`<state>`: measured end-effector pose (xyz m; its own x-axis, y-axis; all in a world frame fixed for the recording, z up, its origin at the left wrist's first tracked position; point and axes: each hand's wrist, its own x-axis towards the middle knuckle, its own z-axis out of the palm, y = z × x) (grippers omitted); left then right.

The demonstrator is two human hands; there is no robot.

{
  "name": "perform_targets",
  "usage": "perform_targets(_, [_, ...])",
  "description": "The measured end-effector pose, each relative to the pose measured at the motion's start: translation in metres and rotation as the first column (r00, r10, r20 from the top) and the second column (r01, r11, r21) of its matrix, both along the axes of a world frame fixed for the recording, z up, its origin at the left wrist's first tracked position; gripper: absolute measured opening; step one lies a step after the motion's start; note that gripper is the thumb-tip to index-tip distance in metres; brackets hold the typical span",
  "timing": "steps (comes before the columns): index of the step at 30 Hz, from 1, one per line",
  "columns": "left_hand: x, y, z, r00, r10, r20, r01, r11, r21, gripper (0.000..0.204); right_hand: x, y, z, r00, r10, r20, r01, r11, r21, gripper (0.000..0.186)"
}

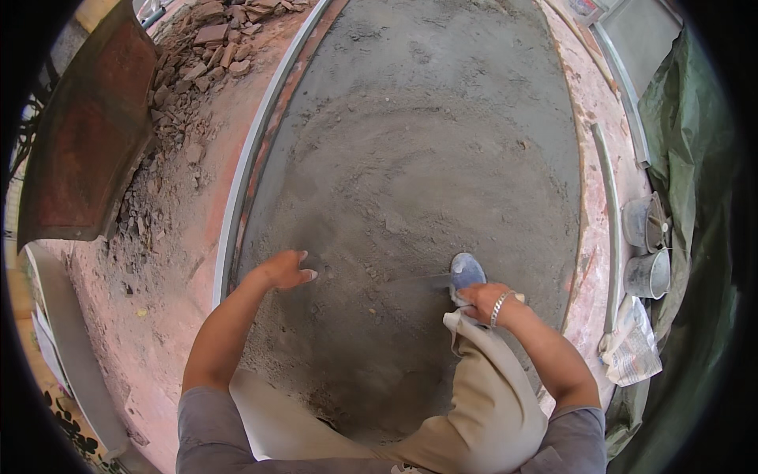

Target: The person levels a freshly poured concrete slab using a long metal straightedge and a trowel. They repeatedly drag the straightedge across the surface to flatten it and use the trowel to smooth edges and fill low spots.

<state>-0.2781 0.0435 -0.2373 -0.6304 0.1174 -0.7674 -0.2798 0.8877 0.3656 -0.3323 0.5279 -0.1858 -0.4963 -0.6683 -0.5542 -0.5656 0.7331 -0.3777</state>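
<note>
Wet grey mortar (379, 213), rough and swirled with ridges, spreads out in front of me. Over its near left part hangs my left hand (286, 270), empty, with the thumb held apart from the fingers. My right hand (483, 302), a chain bracelet at its wrist, is closed beside my blue-grey shoe (467, 270). From it a thin flat blade, apparently a trowel (422, 280), points left just over the mortar. The blade is faint and blurred, and its handle is hidden by my fingers. My bent right knee is close under that forearm.
A long metal straightedge (239, 186) runs along the mortar's left border. Broken brick rubble (209, 55) lies farther left, near a rusty brown sheet (91, 130). To the right are a pipe (608, 213), two buckets (647, 274), a torn bag (634, 344) and a green tarp (679, 118).
</note>
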Motion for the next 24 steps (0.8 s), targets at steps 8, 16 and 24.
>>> perform_targets(8, [-0.081,0.029,-0.009,0.994,0.108,0.0,-0.106,0.982,-0.156,0.074,-0.137,-0.097,-0.02,0.808,0.396,0.436,-0.533,0.807,0.255,0.04])
perform_targets(16, [-0.086,0.049,-0.013,0.948,0.269,0.172,-0.235,0.953,-0.192,0.083,-0.248,-0.14,-0.04,0.901,0.384,0.204,-0.422,0.884,0.199,0.045])
perform_targets(24, [-0.093,0.058,-0.02,0.939,0.262,0.223,-0.195,0.94,-0.281,0.086,-0.436,-0.195,-0.039,0.988,0.038,-0.149,-0.004,0.975,0.22,0.043])
